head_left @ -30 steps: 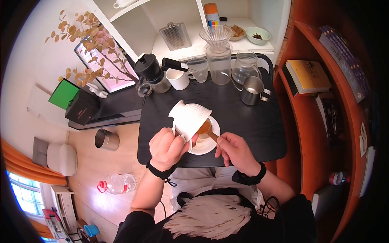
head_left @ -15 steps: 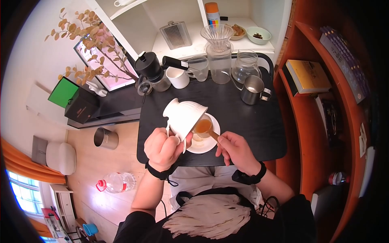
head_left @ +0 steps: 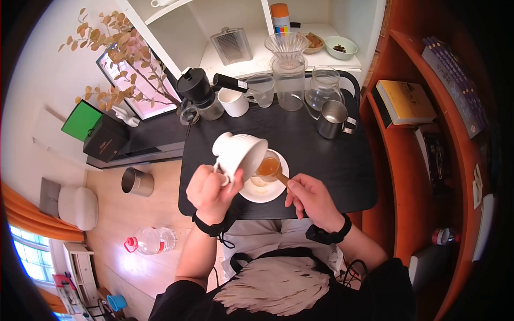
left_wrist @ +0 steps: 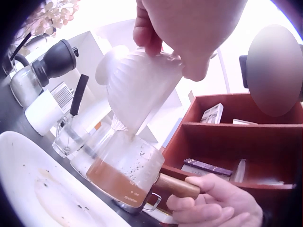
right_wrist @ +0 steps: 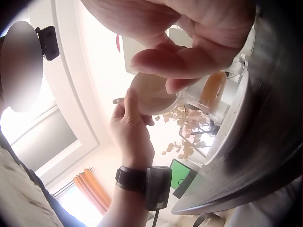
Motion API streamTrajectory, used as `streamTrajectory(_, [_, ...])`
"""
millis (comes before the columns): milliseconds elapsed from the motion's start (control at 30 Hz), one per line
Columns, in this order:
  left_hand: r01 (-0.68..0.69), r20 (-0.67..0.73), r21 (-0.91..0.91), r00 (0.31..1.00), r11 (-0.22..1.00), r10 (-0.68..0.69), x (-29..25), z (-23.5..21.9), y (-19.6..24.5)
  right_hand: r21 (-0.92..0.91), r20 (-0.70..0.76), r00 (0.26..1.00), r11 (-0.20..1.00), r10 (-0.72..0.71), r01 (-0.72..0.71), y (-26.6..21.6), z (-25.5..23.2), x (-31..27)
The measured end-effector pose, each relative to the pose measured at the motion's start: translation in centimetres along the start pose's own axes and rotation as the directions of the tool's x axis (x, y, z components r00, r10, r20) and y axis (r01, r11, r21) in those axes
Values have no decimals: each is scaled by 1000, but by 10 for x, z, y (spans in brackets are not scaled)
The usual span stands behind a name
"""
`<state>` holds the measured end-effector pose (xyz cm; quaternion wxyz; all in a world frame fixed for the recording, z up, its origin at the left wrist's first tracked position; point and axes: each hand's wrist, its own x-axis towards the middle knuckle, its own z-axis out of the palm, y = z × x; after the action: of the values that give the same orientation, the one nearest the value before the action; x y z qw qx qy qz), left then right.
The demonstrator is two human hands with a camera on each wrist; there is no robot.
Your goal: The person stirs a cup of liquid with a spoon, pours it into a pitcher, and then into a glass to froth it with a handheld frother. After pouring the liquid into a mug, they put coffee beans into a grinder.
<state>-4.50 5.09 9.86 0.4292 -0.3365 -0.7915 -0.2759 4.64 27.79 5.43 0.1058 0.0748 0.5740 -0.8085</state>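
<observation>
Black sleeves [head_left: 179,300], black wristbands [right_wrist: 131,178] (with thin cables [right_wrist: 156,218])

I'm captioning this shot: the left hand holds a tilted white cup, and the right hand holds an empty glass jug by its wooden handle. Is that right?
Not quite: the glass jug isn't empty; it contains brown liquid, as the left wrist view shows. The rest stands.
</observation>
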Motion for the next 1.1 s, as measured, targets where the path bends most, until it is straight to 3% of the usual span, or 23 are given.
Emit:
streamTrajectory(67, [159, -113, -9, 981, 987, -159, -2, 3, -2, -3, -4, 1000, 1000, 0, 0, 0, 0, -1])
streamTrajectory(133, [387, -119, -52, 913, 920, -391, -9, 2, -5, 13, -27, 1000, 1000, -13, 14, 0, -1, -1])
streamTrajectory(167, [390, -124, -53, 911, 919, -393, -14, 4, -9, 8, -26, 1000, 1000, -14, 14, -1, -2, 0])
streamTrajectory(233, [667, -31, -370, 687, 647, -726, -20, 6, -13, 32, -33, 999, 999, -11, 12, -2, -5, 0])
streamTrajectory(267, [668, -36, -372, 684, 645, -729, -23, 6, -13, 26, -30, 999, 1000, -11, 11, -3, -6, 0])
streamTrajectory(333, [746, 82, -552, 493, 372, -866, -17, 8, -4, 36, -60, 998, 999, -8, 10, -8, -9, 1])
streamTrajectory(367, [745, 78, -556, 488, 368, -869, -19, 10, -3, 27, -57, 998, 1000, -7, 9, -11, -11, 1])
streamTrajectory(433, [767, 177, -613, 368, 191, -913, -23, 15, -2, -7, -87, 996, 999, -32, 32, -18, -16, 2])
streamTrajectory(467, [763, 173, -619, 361, 184, -916, -25, 16, 1, -19, -85, 996, 999, -30, 29, -21, -20, 4])
streamTrajectory(533, [794, 303, -607, 263, 27, -916, -28, 16, 8, -18, -120, 991, 998, -66, 64, -25, -31, 9])
streamTrajectory(667, [779, 392, -626, 262, -47, -882, -40, 22, 16, -29, -183, 980, 997, -77, 73, -31, -45, 22])
streamTrajectory(933, [768, 410, -638, 266, -66, -873, -58, 31, 17, -71, -242, 970, 997, 6, -24, -23, -58, 33])
streamTrajectory(1033, [808, 413, -588, 267, -31, -871, -52, 25, 19, -77, -248, 968, 996, 29, -49, -21, -57, 34])
streamTrajectory(1100, [910, 426, -385, 324, 155, -845, -46, 18, 18, -77, -257, 966, 995, 36, -58, -22, -56, 34])
